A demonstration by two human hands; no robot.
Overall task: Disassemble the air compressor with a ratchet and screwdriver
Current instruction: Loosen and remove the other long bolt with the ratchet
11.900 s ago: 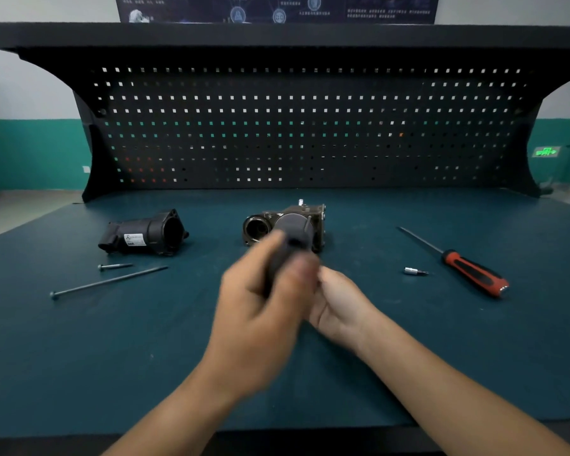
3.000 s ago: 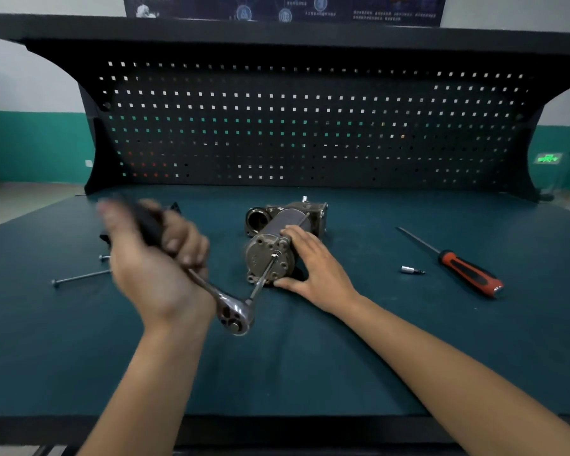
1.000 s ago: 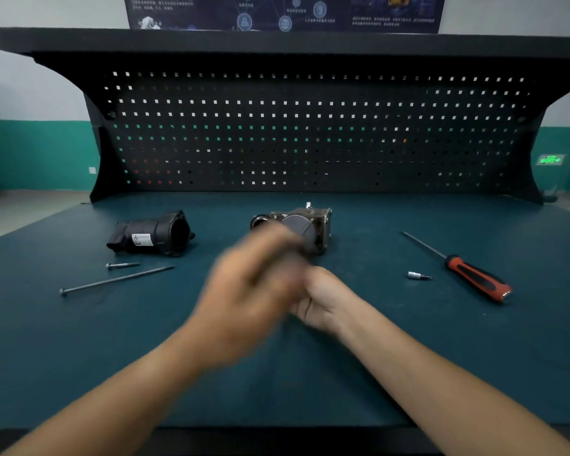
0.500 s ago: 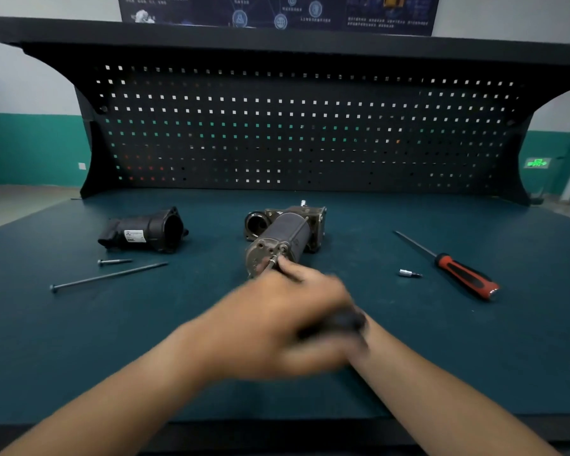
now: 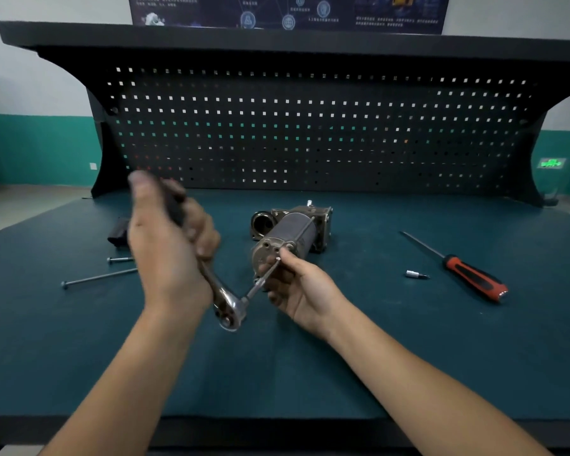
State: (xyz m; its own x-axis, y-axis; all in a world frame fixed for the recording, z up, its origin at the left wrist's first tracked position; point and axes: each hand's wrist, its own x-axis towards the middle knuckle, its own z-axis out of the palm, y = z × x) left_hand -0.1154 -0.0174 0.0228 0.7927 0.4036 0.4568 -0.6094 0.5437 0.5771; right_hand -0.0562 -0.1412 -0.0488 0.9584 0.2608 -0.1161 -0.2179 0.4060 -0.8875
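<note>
one ratchet (image 5: 229, 309); poster (image 5: 288, 9) text unreadable

I count one compressor (image 5: 290, 235), one ratchet (image 5: 229, 307), one screwdriver (image 5: 474, 281), one bit (image 5: 415, 275), one black cover (image 5: 117, 233) and two bolts (image 5: 99, 277).

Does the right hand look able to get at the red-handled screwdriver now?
Probably yes: the screwdriver lies right of the right hand, only a small bit between; it first must release the ratchet extension.

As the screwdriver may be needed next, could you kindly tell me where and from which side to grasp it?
I would take the screwdriver by its thick red-and-black handle, from above: it lies flat on the mat, handle at the near right, thin shaft pointing far left.
</note>
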